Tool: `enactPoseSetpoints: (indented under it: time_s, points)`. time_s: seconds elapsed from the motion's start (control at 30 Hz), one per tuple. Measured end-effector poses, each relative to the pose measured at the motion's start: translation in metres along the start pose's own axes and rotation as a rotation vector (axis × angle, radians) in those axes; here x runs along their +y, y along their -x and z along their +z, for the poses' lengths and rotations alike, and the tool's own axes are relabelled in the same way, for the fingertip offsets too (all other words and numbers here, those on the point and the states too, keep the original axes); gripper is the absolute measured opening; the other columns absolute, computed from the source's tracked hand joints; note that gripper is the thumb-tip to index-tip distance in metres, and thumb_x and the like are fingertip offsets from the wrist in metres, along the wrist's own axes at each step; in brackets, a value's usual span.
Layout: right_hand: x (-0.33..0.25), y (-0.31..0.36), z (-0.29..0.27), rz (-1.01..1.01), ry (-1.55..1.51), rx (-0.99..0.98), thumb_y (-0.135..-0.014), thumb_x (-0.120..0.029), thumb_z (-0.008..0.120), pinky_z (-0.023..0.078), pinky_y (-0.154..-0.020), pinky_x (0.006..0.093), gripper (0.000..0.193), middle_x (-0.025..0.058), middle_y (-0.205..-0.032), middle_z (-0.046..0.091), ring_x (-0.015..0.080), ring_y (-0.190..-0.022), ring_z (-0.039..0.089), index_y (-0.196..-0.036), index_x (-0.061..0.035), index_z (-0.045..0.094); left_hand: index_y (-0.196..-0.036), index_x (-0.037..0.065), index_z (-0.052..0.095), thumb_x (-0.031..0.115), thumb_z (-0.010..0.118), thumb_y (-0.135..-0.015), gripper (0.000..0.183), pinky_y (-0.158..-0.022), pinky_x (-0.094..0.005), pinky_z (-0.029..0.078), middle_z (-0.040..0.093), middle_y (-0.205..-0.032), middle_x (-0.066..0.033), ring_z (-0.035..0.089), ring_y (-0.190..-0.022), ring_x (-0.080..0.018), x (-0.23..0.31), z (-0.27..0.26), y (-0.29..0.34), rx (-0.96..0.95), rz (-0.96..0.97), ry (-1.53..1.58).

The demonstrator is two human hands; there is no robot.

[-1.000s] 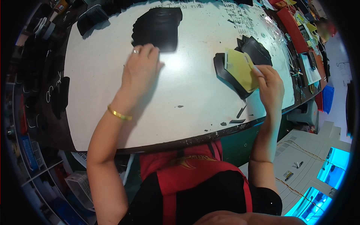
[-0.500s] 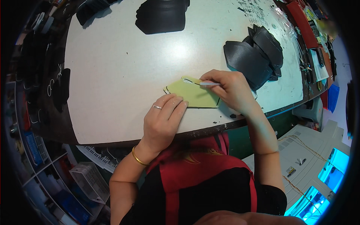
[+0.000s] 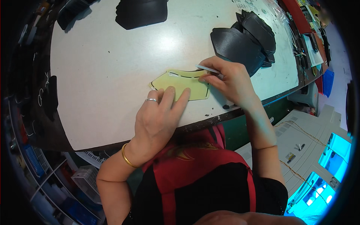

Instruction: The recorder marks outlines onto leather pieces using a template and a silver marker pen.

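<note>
A flat, pale yellow-green template (image 3: 194, 85) with narrow slots lies on the white tabletop. Dark lines show through its slots, and a thin dark edge shows along its upper right rim. My left hand (image 3: 154, 116) presses on the template's lower left part with fingers stretched out. A slim whitish pen (image 3: 207, 69) is pinched in my right hand (image 3: 233, 79) at the template's upper right corner. The pen lies nearly level, its one end pointing left; whether it touches anything is hard to see.
Black cut pieces lie in an overlapping pile (image 3: 240, 45) at right. One black stack (image 3: 141, 14) sits at the far side, another (image 3: 73, 13) at far left. Dark scraps (image 3: 225, 107) lie near the front edge. A grey machine (image 3: 300, 146) stands to the right.
My right hand has moved up off the slot to the template's corner, with the pen tilted differently. My left fingers have spread on the template. The whole view has shifted slightly.
</note>
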State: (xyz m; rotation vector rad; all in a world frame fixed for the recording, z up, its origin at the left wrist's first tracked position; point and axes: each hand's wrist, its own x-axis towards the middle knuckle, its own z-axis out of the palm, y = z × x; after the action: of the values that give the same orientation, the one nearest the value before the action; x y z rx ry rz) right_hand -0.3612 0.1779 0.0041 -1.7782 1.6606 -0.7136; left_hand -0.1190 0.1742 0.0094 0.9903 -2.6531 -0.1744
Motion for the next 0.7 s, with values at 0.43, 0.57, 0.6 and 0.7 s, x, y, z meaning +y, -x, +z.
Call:
enactPoseSetpoints:
  time_s: [0.43, 0.57, 0.6, 0.7]
  points:
    - [-0.056, -0.027, -0.002, -0.368, 0.248, 0.058, -0.095, -0.028, 0.066, 0.052, -0.064, 0.0415, 0.019, 0.0065, -0.071, 0.066, 0.0294, -0.067, 0.065, -0.095, -0.0096, 0.073, -0.117, -0.004, 0.070, 0.011, 0.061, -0.084, 0.037, -0.088, -0.0361, 0.056, 0.065, -0.108, -0.0198, 0.064, -0.094, -0.0316, 0.025, 0.016, 0.006, -0.005, 0.168, -0.196]
    - [-0.066, -0.054, 0.034, -0.487, 0.277, -0.252, -0.091, -0.026, 0.069, 0.053, -0.066, 0.0422, 0.015, 0.0041, -0.069, 0.067, 0.0282, -0.069, 0.068, -0.094, -0.0124, 0.072, -0.121, -0.003, 0.069, 0.018, 0.061, -0.086, 0.041, -0.089, -0.0374, 0.057, 0.065, -0.113, -0.0211, 0.065, -0.102, -0.0351, 0.026, 0.015, 0.011, 0.044, 0.180, -0.079]
    - [-0.065, -0.059, 0.042, -0.575, 0.338, -0.173, -0.091, -0.026, 0.070, 0.054, -0.066, 0.0420, 0.013, 0.0036, -0.070, 0.068, 0.0276, -0.070, 0.069, -0.093, -0.0132, 0.072, -0.121, -0.002, 0.068, 0.019, 0.061, -0.087, 0.041, -0.089, -0.0379, 0.057, 0.065, -0.114, -0.0213, 0.065, -0.104, -0.0361, 0.027, 0.015, 0.011, 0.039, 0.165, -0.068]
    - [-0.054, -0.077, 0.047, -0.802, 0.312, 0.251, -0.090, -0.027, 0.070, 0.054, -0.065, 0.0415, 0.013, 0.0038, -0.071, 0.069, 0.0272, -0.070, 0.070, -0.091, -0.0138, 0.071, -0.119, -0.001, 0.069, 0.018, 0.061, -0.087, 0.038, -0.085, -0.0368, 0.058, 0.065, -0.114, -0.0205, 0.065, -0.098, -0.0339, 0.026, 0.016, 0.004, 0.065, 0.166, -0.068]
